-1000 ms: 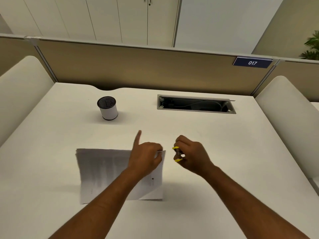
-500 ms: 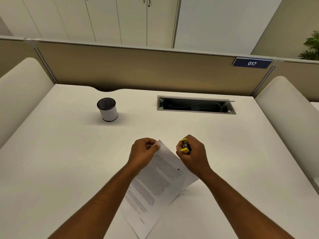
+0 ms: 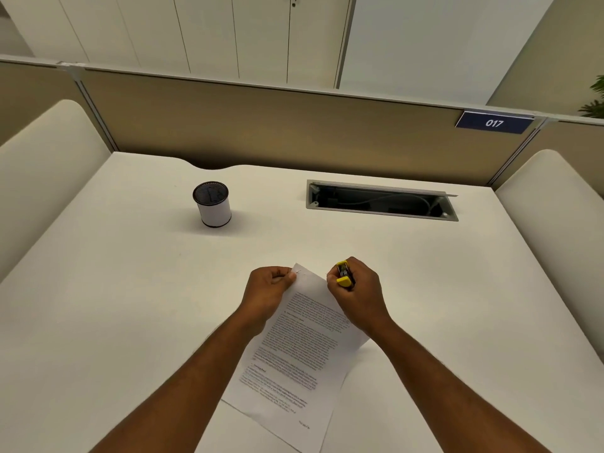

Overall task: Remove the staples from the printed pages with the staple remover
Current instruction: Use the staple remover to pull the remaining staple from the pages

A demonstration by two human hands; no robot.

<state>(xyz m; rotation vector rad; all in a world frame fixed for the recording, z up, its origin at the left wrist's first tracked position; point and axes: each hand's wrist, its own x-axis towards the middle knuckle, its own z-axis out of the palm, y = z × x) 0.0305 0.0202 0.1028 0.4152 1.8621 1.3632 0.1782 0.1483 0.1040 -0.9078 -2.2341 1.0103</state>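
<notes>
The printed pages (image 3: 294,348) lie text side up on the white desk (image 3: 130,305), turned at a slant between my arms. My left hand (image 3: 268,289) pinches their far corner, where a small staple (image 3: 299,272) shows just beside my fingertips. My right hand (image 3: 358,289) grips the yellow staple remover (image 3: 344,274), held a short way right of that corner and above the pages' right edge. The remover's jaws are mostly hidden by my fingers.
A white pen cup with a black mesh top (image 3: 212,204) stands at the back left. An open cable tray (image 3: 380,201) is cut into the desk at the back right. A beige partition (image 3: 294,125) and padded side panels close off the desk.
The pages were turned over from blank side up to text side up and swung toward me. My left hand moved to pinch the far corner; my right hand brought the remover closer to it.
</notes>
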